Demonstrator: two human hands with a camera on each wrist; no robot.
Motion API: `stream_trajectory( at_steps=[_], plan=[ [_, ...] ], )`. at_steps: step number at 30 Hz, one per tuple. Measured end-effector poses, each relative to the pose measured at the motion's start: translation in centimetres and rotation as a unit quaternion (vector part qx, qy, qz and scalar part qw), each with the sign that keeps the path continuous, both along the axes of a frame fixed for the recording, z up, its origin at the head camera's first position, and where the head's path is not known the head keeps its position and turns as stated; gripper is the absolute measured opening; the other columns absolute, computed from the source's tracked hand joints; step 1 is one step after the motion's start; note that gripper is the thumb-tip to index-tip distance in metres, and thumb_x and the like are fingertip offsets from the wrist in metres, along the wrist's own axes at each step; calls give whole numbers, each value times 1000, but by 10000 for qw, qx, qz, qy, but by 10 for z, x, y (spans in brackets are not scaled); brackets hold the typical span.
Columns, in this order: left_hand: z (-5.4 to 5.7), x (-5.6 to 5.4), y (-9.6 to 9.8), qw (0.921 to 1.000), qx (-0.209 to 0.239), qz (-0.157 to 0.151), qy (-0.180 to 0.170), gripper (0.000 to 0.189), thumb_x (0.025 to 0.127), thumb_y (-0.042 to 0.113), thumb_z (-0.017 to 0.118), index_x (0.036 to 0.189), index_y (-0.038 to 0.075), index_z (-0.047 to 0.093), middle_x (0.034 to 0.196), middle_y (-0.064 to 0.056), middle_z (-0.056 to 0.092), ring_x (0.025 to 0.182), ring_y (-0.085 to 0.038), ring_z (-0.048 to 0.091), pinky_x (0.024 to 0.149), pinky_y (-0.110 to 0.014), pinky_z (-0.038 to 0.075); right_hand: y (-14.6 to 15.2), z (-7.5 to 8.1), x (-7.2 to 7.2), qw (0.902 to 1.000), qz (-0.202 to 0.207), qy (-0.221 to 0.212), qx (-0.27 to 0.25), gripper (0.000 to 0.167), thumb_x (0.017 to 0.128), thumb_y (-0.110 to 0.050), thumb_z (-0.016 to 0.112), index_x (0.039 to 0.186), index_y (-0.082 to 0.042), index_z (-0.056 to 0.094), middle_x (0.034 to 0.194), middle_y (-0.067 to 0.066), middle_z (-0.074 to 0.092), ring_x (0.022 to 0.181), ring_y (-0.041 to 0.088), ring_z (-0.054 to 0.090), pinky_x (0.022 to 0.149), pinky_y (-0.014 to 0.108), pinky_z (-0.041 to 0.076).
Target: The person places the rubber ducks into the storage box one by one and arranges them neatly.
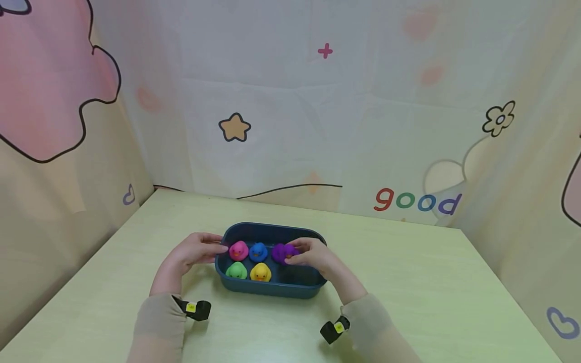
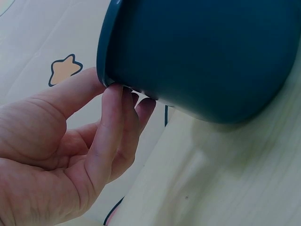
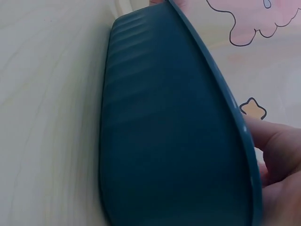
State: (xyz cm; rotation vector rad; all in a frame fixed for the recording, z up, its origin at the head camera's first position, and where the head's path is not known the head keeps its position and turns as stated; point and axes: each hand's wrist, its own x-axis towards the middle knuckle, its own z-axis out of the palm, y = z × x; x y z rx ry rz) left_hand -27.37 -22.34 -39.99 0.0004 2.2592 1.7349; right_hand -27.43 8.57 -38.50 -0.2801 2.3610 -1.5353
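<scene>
A dark blue oval-cornered tub (image 1: 268, 289) sits on the table with small rubber ducks inside. At its left end lie a pink duck (image 1: 238, 250), a blue duck (image 1: 258, 251), a green duck (image 1: 236, 270) and a yellow duck (image 1: 260, 273). My left hand (image 1: 199, 250) holds the tub's left end, thumb at the rim and fingers against the outer wall, as the left wrist view shows. Inside the right half, my right hand (image 1: 313, 254) pinches a purple duck (image 1: 290, 251). Another purple shape (image 1: 278, 253) shows right beside it. The tub's wall hides those fingertips in the right wrist view.
The pale wood-grain table (image 1: 399, 292) stretches around the tub on all sides. Behind and beside it hangs a printed cloth backdrop (image 1: 281, 141). Black wrist cameras sit on both beige sleeves (image 1: 159, 322).
</scene>
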Motion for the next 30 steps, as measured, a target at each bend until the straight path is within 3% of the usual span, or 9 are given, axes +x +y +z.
stream_trajectory(
  at_steps=[8,18,30],
  plan=[
    [-2,-1,1,10000,-54,18,9,59,91,17,69,138,-10,44,131,-26,55,89,-15,65,82,-27,58,-1,-3,4,9984,487,81,274,36,83,-3,74,117,7,64,108,18,67,90,18,64,92,37,55],
    [-3,0,1,10000,-62,32,-6,60,91,18,70,138,-10,45,131,-26,55,91,-17,65,82,-27,58,-7,-9,6,9964,431,130,725,36,81,-4,77,114,4,66,105,13,68,87,16,61,85,31,57],
    [-2,0,2,9999,-118,9,33,59,91,18,69,137,-10,45,129,-25,57,87,-15,64,81,-25,58,-15,-17,6,9909,460,395,1204,32,77,-5,81,108,-2,71,106,11,72,92,18,61,89,35,53]
  ],
)
